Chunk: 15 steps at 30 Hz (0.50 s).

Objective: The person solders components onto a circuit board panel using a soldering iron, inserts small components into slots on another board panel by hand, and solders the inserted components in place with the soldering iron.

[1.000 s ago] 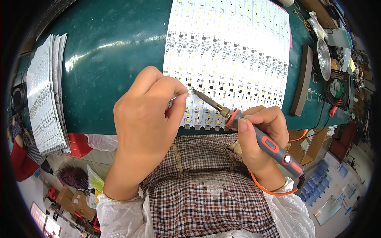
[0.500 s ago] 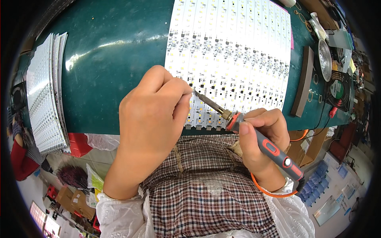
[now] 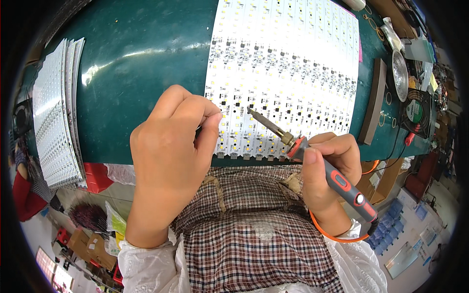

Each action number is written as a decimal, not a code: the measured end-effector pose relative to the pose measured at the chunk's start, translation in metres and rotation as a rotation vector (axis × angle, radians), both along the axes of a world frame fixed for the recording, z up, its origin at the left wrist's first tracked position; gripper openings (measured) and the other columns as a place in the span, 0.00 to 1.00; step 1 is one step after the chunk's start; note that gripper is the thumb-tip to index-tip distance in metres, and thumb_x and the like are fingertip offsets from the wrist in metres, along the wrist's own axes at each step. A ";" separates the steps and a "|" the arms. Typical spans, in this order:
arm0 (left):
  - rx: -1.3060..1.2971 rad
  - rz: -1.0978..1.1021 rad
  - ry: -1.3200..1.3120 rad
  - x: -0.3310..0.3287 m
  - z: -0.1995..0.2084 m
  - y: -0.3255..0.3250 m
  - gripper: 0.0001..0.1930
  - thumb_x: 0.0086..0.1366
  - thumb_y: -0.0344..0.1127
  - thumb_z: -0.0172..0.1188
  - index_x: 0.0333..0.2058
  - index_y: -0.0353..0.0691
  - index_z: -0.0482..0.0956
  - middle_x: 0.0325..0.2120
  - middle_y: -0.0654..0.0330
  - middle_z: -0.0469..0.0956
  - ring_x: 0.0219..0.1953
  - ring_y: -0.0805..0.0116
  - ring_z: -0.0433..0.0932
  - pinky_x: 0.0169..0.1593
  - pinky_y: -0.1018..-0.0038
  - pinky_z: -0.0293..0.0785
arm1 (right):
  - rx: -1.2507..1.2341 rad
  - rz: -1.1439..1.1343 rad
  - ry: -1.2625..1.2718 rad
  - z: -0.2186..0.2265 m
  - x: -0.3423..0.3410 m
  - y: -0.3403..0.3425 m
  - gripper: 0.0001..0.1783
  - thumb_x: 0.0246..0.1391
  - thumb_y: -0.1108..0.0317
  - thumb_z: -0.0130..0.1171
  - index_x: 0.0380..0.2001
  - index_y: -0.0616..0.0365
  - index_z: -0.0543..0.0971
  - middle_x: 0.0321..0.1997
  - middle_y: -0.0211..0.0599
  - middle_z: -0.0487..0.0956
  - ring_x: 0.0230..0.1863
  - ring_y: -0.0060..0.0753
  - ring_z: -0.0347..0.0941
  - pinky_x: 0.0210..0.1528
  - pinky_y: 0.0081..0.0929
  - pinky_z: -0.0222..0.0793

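Observation:
A white panel of LED circuit board strips (image 3: 283, 34) lies on the green table, dotted with small yellow LEDs and black components. Over its near left corner, my left hand (image 3: 168, 141) is closed in a pinch, and a short, thin end of solder wire (image 3: 224, 112) pokes out from the fingertips. My right hand (image 3: 332, 166) grips a grey and red soldering iron (image 3: 349, 188) like a pen. Its dark tip points up and left, over the strips, a little right of the wire and apart from it. From the handle's lower end runs an orange cable (image 3: 337, 239).
A stack of similar LED panels (image 3: 56, 117) rests at the table's left end. On the right are a dark bar (image 3: 373, 100), a metal dish (image 3: 399, 73), a small black fan (image 3: 416, 112) and several rubber bands. A red bin (image 3: 97, 178) stands below the table's left edge.
My left hand has drawn back left with the wire, and the soldering iron has shifted right and slightly down, so the gap between them has widened. The panel has shifted slightly.

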<state>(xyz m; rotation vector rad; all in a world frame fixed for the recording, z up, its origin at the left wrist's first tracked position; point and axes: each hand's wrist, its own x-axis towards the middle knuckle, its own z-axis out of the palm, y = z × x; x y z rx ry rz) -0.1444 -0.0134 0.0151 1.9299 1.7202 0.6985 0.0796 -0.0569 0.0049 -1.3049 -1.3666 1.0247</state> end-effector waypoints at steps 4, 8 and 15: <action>-0.019 0.035 0.035 0.002 0.002 -0.002 0.05 0.55 0.27 0.69 0.28 0.42 0.81 0.27 0.64 0.77 0.18 0.68 0.74 0.23 0.72 0.68 | 0.032 0.049 -0.013 -0.002 -0.003 0.003 0.15 0.54 0.78 0.68 0.37 0.61 0.71 0.31 0.38 0.81 0.26 0.15 0.71 0.28 0.17 0.66; 0.006 0.047 0.016 0.002 -0.002 -0.001 0.05 0.54 0.27 0.69 0.28 0.42 0.81 0.27 0.64 0.77 0.18 0.69 0.74 0.24 0.73 0.68 | -0.003 0.084 0.023 -0.001 -0.009 0.004 0.15 0.53 0.79 0.69 0.38 0.61 0.71 0.32 0.39 0.81 0.26 0.15 0.72 0.28 0.18 0.67; 0.035 0.037 -0.022 0.003 -0.009 -0.001 0.05 0.55 0.26 0.69 0.29 0.41 0.82 0.26 0.64 0.77 0.17 0.75 0.69 0.22 0.76 0.63 | 0.004 0.100 0.003 -0.004 -0.014 0.004 0.15 0.53 0.78 0.69 0.38 0.62 0.71 0.32 0.39 0.82 0.27 0.16 0.74 0.28 0.19 0.69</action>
